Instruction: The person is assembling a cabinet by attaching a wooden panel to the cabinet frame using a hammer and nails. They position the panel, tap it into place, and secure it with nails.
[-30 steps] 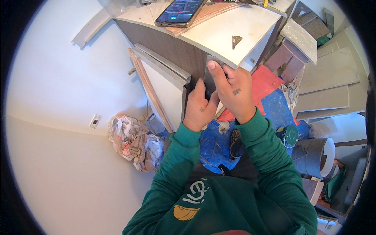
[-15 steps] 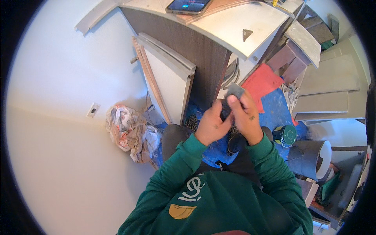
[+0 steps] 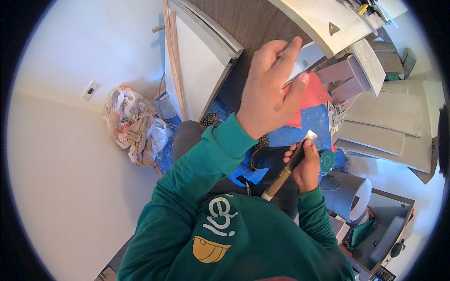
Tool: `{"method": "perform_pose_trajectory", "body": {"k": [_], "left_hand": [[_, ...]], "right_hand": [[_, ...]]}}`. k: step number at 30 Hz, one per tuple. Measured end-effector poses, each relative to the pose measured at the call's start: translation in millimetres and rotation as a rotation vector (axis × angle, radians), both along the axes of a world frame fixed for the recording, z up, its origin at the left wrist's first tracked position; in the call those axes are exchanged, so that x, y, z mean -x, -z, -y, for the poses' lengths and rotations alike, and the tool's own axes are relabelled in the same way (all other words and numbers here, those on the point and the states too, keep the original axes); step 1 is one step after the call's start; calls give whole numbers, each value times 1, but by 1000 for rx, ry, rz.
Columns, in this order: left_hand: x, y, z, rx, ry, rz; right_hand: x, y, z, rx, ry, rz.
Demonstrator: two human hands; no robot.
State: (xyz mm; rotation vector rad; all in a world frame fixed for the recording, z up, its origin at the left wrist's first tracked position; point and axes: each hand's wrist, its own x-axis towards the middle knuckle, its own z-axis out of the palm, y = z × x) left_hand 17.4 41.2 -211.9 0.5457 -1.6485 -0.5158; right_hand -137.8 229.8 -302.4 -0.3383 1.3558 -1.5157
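Note:
My left hand (image 3: 268, 89) is raised before the dark wood-grain panel (image 3: 243, 21), thumb and fingers apart, with nothing in it. Lower down, my right hand (image 3: 307, 168) is closed around a slim tool (image 3: 282, 177) with a bright, flat-looking tip, a dark middle and a tan, wood-like handle ending in white. That tool tilts, its bright tip upward and its pale end near my lap; its exact kind I cannot tell. Beyond my left hand, a pale worktop (image 3: 323, 21) bears a small dark triangular piece (image 3: 333, 29).
A pale panel (image 3: 199, 61) leans at left beside crumpled paper and plastic (image 3: 136, 124). Red cloth or sheet (image 3: 311, 96) lies on blue floor covering (image 3: 304, 124). At right are a green-lidded bucket (image 3: 326, 161), a grey cylinder (image 3: 347, 194), an open box (image 3: 384, 225) and stacked boards (image 3: 382, 112).
My hands, together before, are now apart. The left has risen empty; the right has dropped lower, holding the tool. The view has shifted, and the phone on the worktop is out of sight.

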Motion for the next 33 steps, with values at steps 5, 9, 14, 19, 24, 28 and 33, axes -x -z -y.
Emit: {"method": "perform_pose_trajectory", "body": {"k": [5, 9, 14, 19, 24, 28, 33], "left_hand": [[12, 1, 0, 103, -143, 43], [10, 1, 6, 136, -141, 27], [20, -5, 19, 31, -182, -214], [25, -10, 44, 223, -305, -238], [28, -14, 49, 347, -321, -269], [25, -11, 43, 129, -236, -365], [6, 3, 42, 30, -170, -323]], "right_hand": [[-9, -1, 4, -58, -30, -23], [-12, -1, 14, -44, -57, -33], [-18, -5, 19, -44, -68, -30], [-24, -13, 24, -40, -94, -37], [-26, -20, 29, -46, -80, -67], [-26, -24, 34, -19, -76, -58], [-25, -29, 39, -9, -69, -83]]}}
